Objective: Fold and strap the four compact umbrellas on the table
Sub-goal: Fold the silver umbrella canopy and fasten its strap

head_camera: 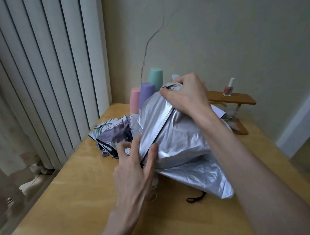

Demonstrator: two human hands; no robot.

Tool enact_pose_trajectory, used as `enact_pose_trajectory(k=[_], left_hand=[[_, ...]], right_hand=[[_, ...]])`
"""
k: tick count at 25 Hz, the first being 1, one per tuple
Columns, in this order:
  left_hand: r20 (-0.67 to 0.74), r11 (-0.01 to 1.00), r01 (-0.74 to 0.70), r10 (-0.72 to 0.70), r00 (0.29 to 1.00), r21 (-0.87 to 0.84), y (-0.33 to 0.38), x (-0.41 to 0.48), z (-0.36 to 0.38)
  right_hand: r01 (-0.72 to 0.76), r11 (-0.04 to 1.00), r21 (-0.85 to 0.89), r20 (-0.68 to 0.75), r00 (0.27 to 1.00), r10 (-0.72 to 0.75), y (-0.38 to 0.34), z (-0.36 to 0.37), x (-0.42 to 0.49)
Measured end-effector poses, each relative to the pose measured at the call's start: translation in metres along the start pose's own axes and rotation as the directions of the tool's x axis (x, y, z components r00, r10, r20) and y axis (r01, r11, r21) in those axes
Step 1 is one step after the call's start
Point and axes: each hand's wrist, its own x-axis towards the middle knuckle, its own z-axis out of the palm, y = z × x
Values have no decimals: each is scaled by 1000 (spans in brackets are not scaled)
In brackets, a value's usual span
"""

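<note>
Silver umbrella [183,142] looks light, slippery and floppy. At 12 o'clock the right hand [186,94] clenches its tip; at 6 the left hand [135,164] pinches the rib seam [161,125]. Best to hold the ribs, not the cloth.

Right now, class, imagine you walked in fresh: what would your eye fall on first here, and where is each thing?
The crumpled silver umbrella fills the middle of the table, the right hand gripping its far end and the left hand pinching a fold nearer the camera. Three upturned pastel cups stand behind it on the left, and a floral umbrella lies heaped to its left.
</note>
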Motion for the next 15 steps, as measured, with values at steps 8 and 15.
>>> enact_pose_trajectory(k=[8, 15], left_hand=[[145, 984, -2, 28, 989, -181, -15, 9, 2], [51, 915, 151, -142, 989, -374, -15, 15, 4]], right_hand=[[-94, 991, 90, 53, 995, 89, 2, 10, 3], [134, 966, 222, 254, 949, -189, -2, -7, -9]])
